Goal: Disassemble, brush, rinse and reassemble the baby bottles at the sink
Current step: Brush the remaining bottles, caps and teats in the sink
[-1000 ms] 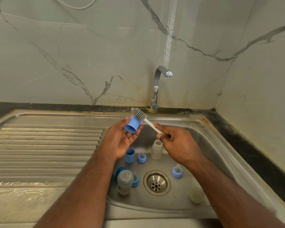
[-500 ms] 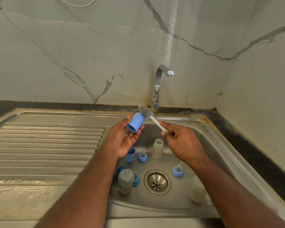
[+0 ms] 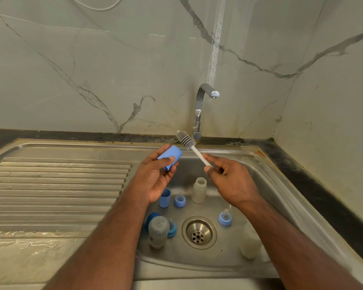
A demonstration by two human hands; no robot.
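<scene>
A blue bottle cap (image 3: pixel 169 156) was held in the left hand (image 3: pixel 155 176), the thumb pressed across its side and the fingers curled behind it, above the back-left part of the sink basin (image 3: pixel 235 266). A bottle brush (image 3: pixel 192 147) was pinched by its white handle between the thumb and fingers of the right hand (image 3: pixel 228 181); its grey bristled head was raised up and to the left, just beside the cap but apart from it, in front of the foot of the tap (image 3: pixel 199 109).

In the basin, an open cloudy bottle (image 3: pixel 199 190) was stood upright behind the drain (image 3: pixel 199 232). To its left a blue teat ring (image 3: pixel 179 200) and a second blue cap (image 3: pixel 165 198) were set side by side. A capless bottle (image 3: pixel 158 231) was seen at the front left, with a blue ring (image 3: pixel 172 229) touching its right side and another blue piece partly hidden behind it. A further teat ring (image 3: pixel 225 218) was placed right of the drain, and a pale bottle (image 3: pixel 249 241) was partly covered by the right forearm. The ribbed draining board (image 3: pixel 57 185) was spread to the left.
</scene>
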